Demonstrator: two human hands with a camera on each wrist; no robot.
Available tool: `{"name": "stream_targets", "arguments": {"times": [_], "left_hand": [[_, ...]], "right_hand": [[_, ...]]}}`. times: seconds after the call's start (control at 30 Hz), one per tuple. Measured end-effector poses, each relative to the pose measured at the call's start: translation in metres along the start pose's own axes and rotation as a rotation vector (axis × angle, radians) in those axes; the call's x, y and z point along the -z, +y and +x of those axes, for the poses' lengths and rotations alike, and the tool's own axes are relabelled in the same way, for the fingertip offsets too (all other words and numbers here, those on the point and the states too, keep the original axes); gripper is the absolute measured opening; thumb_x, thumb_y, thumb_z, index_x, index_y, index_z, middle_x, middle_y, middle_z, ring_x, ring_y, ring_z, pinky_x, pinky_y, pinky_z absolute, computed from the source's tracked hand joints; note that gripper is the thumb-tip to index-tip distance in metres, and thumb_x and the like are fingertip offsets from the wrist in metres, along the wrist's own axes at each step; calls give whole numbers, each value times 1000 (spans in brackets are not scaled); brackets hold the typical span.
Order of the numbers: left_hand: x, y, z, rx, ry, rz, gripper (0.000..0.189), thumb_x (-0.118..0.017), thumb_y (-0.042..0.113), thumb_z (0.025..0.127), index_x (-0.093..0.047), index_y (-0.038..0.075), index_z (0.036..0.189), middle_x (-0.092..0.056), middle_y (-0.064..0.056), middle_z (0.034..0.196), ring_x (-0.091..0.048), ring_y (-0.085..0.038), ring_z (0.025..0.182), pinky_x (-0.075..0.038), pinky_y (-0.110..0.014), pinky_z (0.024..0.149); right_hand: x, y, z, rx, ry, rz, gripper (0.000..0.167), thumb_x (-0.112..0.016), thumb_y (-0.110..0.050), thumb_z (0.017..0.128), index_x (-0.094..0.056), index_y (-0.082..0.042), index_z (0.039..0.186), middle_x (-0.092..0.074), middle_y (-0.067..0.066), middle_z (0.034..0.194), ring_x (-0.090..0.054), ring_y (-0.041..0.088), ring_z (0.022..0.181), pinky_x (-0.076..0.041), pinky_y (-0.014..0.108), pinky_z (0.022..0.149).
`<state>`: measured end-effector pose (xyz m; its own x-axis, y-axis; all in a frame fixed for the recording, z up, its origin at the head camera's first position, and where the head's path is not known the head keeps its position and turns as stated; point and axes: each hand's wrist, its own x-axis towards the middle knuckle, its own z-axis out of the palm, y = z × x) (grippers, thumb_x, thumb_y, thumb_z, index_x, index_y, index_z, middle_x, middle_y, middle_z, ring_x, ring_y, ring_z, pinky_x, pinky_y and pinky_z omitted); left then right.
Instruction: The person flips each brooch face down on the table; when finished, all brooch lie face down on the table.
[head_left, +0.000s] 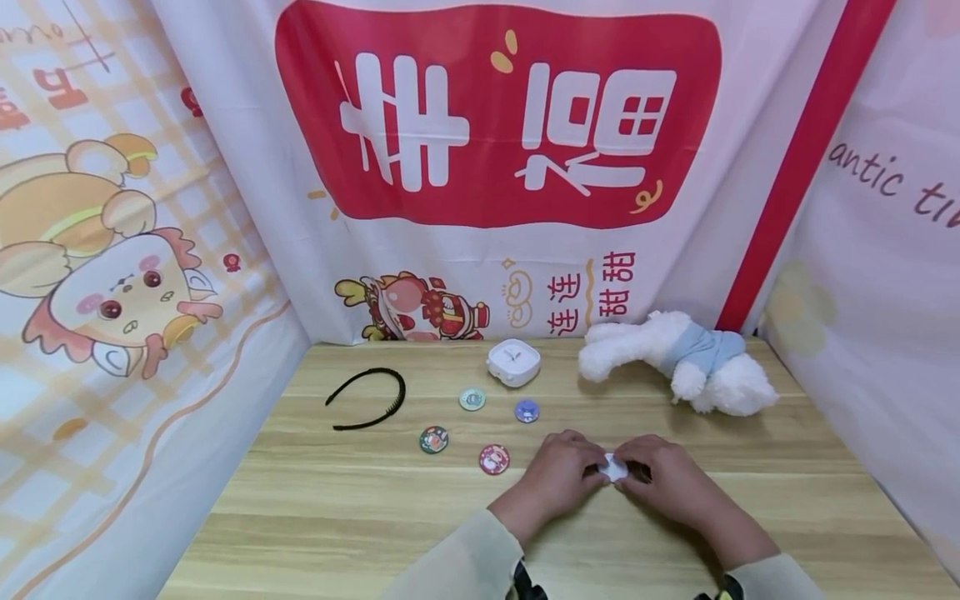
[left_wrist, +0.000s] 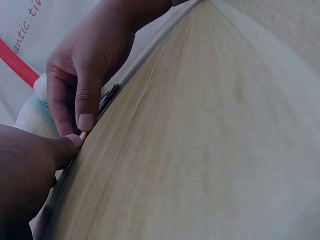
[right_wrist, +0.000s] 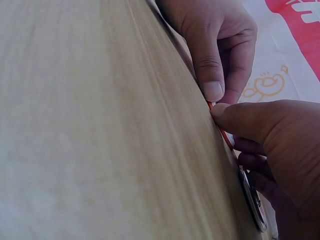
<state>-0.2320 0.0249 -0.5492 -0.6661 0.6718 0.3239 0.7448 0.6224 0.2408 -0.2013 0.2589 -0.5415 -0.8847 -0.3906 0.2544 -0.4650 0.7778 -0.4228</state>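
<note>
Between both hands, close over the table, is a small white flat piece (head_left: pixel 615 468); a thin red edge shows on it in the wrist views. My left hand (head_left: pixel 557 475) pinches its left side between thumb and fingers. From the right, my right hand (head_left: pixel 670 477) pinches the other side. Under the right hand's curled fingers lies a dark-rimmed round badge (right_wrist: pixel 252 200), its pin side partly showing in the right wrist view. The fingertips cover much of the white piece.
Left of the hands lie a red badge (head_left: pixel 494 459), a dark green badge (head_left: pixel 433 439), a mint badge (head_left: pixel 472 399) and a purple badge (head_left: pixel 527 411). Farther back are a black headband (head_left: pixel 400 398), a white clock (head_left: pixel 513 362) and a white plush toy (head_left: pixel 738 383) before printed curtains.
</note>
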Motion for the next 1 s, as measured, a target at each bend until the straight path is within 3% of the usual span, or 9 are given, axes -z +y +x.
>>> {"name": "stream_targets", "arguments": {"times": [0.37, 0.53, 0.63, 0.77, 0.9, 1.0], "left_hand": [[0, -1, 2, 11, -13, 14, 25, -77, 40, 102, -82, 27, 122, -79, 14, 130, -68, -12, 123, -50, -29, 105], [6, -3, 1, 44, -6, 18, 21, -76, 39, 103, -81, 27, 119, -79, 15, 125, -66, -12, 124, -50, -32, 108], [15, -9, 1, 117, 42, 15, 19, -75, 35, 104, -80, 25, 118, -79, 13, 123, -65, -15, 125, -50, -37, 111], [26, -25, 3, 280, 87, 34, 24, -75, 33, 102, -78, 22, 123, -78, 7, 128, -63, -20, 128, -49, -42, 113], [32, -42, 3, 445, 87, 73, 33, -79, 35, 99, -77, 18, 127, -77, 0, 129, -62, -25, 126, -50, -45, 106], [35, -53, 5, 522, 81, 118, 37, -82, 36, 97, -76, 15, 126, -78, -4, 124, -64, -29, 119, -52, -47, 100]], "right_hand": [[1, 1, 2, -14, -10, -3, 29, -90, -25, 92, -81, -24, 119, -77, -11, 120, -71, 19, 118, -62, 46, 99], [-1, 2, 1, -16, -13, -7, 30, -90, -25, 92, -81, -23, 120, -77, -10, 120, -71, 19, 118, -62, 46, 99], [-1, 2, 2, -23, -15, -5, 31, -91, -25, 91, -81, -21, 120, -77, -8, 121, -71, 21, 119, -62, 47, 100], [1, 1, 3, -30, -21, -6, 32, -91, -25, 91, -81, -18, 121, -77, -6, 123, -71, 22, 120, -61, 49, 102], [2, 0, 2, -37, -33, -4, 32, -90, -26, 92, -81, -18, 122, -77, -5, 123, -71, 23, 121, -61, 50, 102], [1, -1, 2, -39, -33, 5, 32, -90, -26, 92, -81, -18, 121, -77, -5, 123, -71, 23, 120, -61, 49, 102]]}}
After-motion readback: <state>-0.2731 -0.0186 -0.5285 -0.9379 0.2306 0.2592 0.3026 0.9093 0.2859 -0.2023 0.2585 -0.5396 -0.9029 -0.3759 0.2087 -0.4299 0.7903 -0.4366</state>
